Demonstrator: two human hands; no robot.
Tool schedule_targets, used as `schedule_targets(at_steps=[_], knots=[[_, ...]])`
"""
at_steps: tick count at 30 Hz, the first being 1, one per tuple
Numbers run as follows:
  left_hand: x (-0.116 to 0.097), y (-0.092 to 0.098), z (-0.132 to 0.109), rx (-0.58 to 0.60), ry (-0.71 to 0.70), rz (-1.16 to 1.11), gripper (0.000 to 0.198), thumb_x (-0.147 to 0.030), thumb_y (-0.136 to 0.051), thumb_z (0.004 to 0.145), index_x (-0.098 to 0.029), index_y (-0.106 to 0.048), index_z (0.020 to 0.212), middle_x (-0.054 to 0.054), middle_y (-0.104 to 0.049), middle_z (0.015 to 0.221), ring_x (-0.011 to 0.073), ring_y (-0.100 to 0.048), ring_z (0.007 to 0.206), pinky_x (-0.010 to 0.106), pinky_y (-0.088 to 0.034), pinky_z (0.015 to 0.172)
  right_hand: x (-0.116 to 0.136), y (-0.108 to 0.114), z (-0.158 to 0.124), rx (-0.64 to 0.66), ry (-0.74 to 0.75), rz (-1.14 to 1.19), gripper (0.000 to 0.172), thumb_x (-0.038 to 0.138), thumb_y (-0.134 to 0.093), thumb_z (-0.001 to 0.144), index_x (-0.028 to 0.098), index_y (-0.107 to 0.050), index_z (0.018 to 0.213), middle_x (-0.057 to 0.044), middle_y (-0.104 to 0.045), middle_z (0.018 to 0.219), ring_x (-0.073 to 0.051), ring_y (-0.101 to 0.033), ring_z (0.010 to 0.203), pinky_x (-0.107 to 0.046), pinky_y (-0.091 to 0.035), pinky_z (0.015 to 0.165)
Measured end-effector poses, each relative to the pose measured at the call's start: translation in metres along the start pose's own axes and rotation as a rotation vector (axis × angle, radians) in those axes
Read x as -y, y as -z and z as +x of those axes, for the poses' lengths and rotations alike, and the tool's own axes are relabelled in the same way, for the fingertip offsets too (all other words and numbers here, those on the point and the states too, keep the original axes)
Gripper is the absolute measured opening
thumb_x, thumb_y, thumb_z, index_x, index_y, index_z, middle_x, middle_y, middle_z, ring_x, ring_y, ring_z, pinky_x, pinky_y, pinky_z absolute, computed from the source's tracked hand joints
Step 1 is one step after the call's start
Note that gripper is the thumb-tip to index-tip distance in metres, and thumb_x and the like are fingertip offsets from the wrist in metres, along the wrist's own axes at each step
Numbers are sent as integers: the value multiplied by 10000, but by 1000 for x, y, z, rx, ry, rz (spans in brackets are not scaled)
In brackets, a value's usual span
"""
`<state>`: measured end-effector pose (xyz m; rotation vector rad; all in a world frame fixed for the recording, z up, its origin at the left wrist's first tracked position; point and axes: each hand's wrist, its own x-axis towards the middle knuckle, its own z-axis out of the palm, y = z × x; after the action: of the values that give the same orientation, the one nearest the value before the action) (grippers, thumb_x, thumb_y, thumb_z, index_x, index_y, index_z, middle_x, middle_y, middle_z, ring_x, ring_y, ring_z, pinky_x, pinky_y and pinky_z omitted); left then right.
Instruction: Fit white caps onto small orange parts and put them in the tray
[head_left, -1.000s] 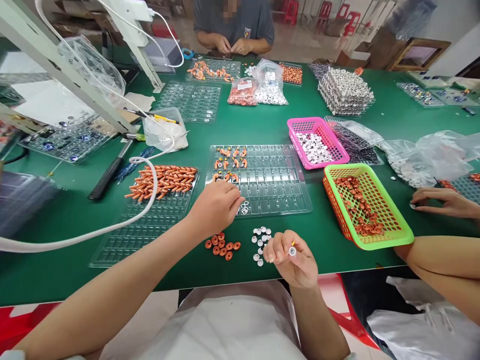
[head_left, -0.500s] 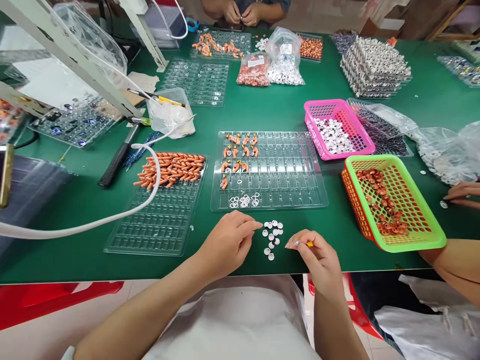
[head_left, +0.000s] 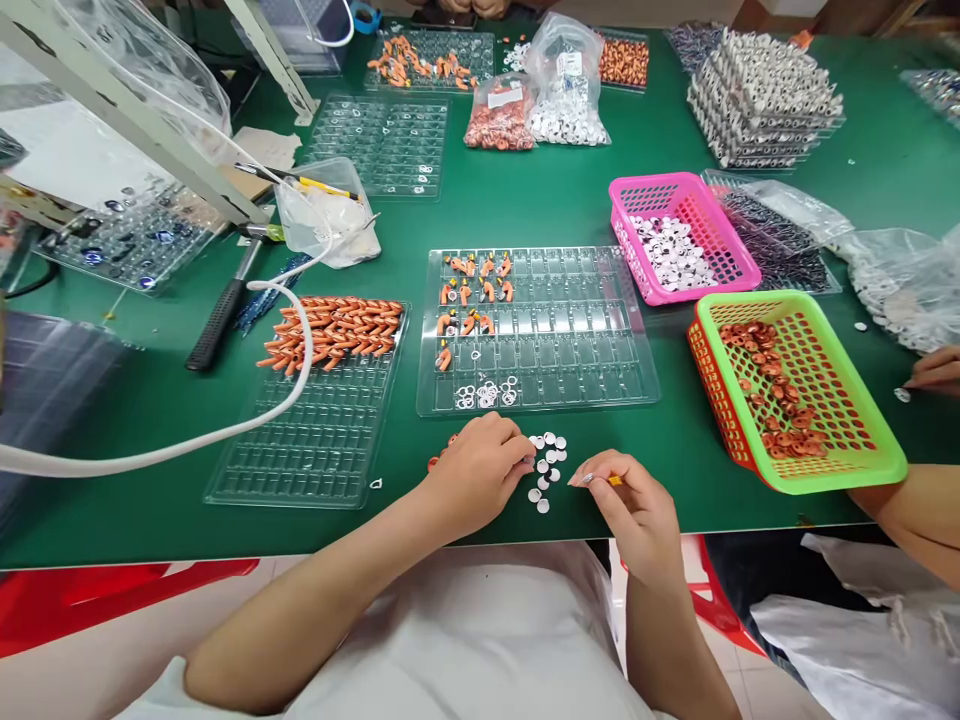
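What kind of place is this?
Probably a small-parts assembly workshop: a compartment tray partly filled with orange pieces, a pink basket and a green basket of loose parts, and the right hand pinching a small part.

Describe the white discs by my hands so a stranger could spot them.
On the green table, find the central clear tray. Just nearer, between left hand and right hand, lie the white discs: loose on bare mat, not basketed or bagged.

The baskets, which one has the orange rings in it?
The green basket, in front of the pink one, holds the orange rings. The pink basket holds white pieces instead.
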<state>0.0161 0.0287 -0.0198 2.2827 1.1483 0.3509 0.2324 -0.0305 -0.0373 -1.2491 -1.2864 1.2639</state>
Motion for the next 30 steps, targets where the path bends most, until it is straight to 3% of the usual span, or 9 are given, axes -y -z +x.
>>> schedule_targets(at_steps=[4,6,9,11,16,24,30], knots=[[-1,1,-1,-42,0,-44,143,-128,-516,919,-150,-628,833,76,-662,868,209,-553,821,360,-464,749,1,-1,0,-12,-2,56,120,238,-506,986,241,-584,895,-35,-654,899,-191,-623,863,-327,-485,755],[-3,2,-3,-57,64,-127,128,-153,-523,918,-161,-622,837,54,-665,818,190,-565,767,331,-462,703,3,-4,-2,-18,33,80,119,222,-499,986,242,-579,900,-39,-658,921,-191,-622,881,-329,-493,767],[-8,7,-5,-60,259,-362,106,-250,-559,917,-185,-635,886,16,-684,786,149,-589,669,274,-458,611,6,-14,-7,39,139,85,104,187,-497,972,247,-573,935,-62,-661,1055,-209,-624,981,-363,-515,827],[-13,10,-6,-78,351,-556,119,-295,-595,898,-194,-649,931,13,-711,826,144,-636,706,258,-491,629,8,-21,-8,112,212,36,118,155,-497,958,248,-568,964,-78,-647,1155,-225,-622,1046,-392,-525,863],[-19,16,-5,-109,416,-877,134,-269,-616,870,-173,-683,936,33,-752,869,157,-704,796,258,-558,736,14,-31,-3,162,343,-199,183,81,-494,923,243,-542,993,-83,-656,1174,-215,-633,1065,-373,-524,859],[-16,19,-16,-117,325,-627,179,-213,-628,855,-204,-737,995,24,-780,867,156,-698,739,260,-542,691,21,-37,6,142,399,-335,184,75,-513,906,239,-522,991,-75,-659,1120,-195,-635,1024,-346,-501,846],[-12,21,-22,-169,208,-619,159,-187,-628,876,-171,-728,998,19,-767,819,127,-672,683,231,-529,673,29,-37,9,94,219,-225,122,127,-491,945,238,-534,921,-50,-623,1016,-183,-609,945,-333,-482,805]])
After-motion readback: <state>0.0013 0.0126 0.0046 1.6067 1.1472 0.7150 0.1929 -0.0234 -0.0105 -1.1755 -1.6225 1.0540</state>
